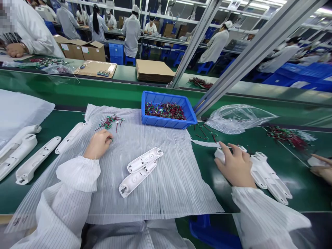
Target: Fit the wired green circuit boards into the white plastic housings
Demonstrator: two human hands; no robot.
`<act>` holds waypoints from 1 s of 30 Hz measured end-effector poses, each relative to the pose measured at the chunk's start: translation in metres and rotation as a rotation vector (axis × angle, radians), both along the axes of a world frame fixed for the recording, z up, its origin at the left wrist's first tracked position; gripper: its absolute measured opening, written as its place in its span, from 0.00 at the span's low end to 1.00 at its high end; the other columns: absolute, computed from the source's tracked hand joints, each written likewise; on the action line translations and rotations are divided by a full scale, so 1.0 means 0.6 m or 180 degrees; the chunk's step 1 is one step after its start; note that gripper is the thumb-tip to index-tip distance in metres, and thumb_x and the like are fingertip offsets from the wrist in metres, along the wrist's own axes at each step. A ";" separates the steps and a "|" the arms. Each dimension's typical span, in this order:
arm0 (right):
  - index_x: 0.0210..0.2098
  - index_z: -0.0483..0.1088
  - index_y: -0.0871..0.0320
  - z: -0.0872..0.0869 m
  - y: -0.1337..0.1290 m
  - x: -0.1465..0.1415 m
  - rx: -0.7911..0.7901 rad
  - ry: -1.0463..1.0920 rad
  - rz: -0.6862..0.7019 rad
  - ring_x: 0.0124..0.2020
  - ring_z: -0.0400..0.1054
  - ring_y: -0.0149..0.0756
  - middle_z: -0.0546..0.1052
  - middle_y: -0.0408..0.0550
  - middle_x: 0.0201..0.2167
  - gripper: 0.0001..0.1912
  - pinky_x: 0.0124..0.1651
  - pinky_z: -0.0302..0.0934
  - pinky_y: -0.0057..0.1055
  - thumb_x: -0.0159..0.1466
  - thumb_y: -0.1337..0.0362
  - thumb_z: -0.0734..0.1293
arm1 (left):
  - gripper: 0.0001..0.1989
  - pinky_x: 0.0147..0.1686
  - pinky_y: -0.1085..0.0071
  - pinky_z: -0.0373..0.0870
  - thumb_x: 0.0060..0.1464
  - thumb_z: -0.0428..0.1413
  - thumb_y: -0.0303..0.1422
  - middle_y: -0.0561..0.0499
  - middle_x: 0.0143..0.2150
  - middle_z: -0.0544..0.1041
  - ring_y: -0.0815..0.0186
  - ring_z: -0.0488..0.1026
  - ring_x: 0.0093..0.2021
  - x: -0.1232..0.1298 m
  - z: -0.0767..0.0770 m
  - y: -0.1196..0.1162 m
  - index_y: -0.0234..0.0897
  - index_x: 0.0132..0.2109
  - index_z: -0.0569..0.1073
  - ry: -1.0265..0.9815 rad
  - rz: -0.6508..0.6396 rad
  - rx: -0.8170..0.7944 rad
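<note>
Striped sleeves [75, 176]; left hand [98, 144] bunched on sheet [166, 186] by wired boards [110, 121]; right hand [234, 166] spread on white housing [220, 155]; blue bin [155, 121] beyond.

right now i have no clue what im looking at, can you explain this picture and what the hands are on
This is a single picture from a camera worn on a person's head, looking forward and down at their own two bare hands. They are working at a green conveyor belt, with a ribbed white sheet spread on it. The left hand rests on the sheet just below a small pile of green circuit boards with red wires; I can't tell if it's pinching anything. The right hand lies over a white plastic shell, and I can't tell how firmly. Two more white plastic shells lie on the sheet, and a blue crate holds more boards. At the right edge is a co-worker's hand.
</note>
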State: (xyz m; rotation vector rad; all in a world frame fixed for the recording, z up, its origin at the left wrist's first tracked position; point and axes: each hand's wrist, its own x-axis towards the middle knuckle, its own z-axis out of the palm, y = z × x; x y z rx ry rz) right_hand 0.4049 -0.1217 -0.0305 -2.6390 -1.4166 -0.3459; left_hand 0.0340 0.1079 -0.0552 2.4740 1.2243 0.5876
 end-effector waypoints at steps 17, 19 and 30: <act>0.41 0.63 0.67 0.025 0.175 -0.275 -0.0761 0.1746 0.0005 0.39 0.66 0.58 0.73 0.64 0.32 0.27 0.39 0.56 0.50 0.56 0.48 0.58 | 0.10 0.29 0.74 0.65 0.52 0.46 0.28 0.51 0.31 0.72 0.70 0.67 0.26 -0.005 0.032 -0.031 0.34 0.38 0.71 -0.1001 0.0260 0.0568; 0.40 0.63 0.66 0.023 0.172 -0.264 -0.0544 0.2016 0.0074 0.39 0.66 0.55 0.72 0.62 0.32 0.24 0.40 0.56 0.48 0.55 0.51 0.60 | 0.11 0.28 0.74 0.65 0.52 0.47 0.30 0.50 0.31 0.72 0.70 0.67 0.26 -0.004 0.036 -0.036 0.34 0.38 0.72 -0.1140 0.0253 0.0529; 0.47 0.48 0.54 0.058 0.123 -0.253 0.1566 0.3877 0.0964 0.40 0.64 0.31 0.60 0.50 0.50 0.26 0.41 0.60 0.31 0.51 0.60 0.60 | 0.04 0.25 0.75 0.68 0.47 0.55 0.25 0.55 0.30 0.71 0.73 0.69 0.26 0.021 0.115 -0.128 0.38 0.30 0.73 -0.3299 0.0047 -0.0459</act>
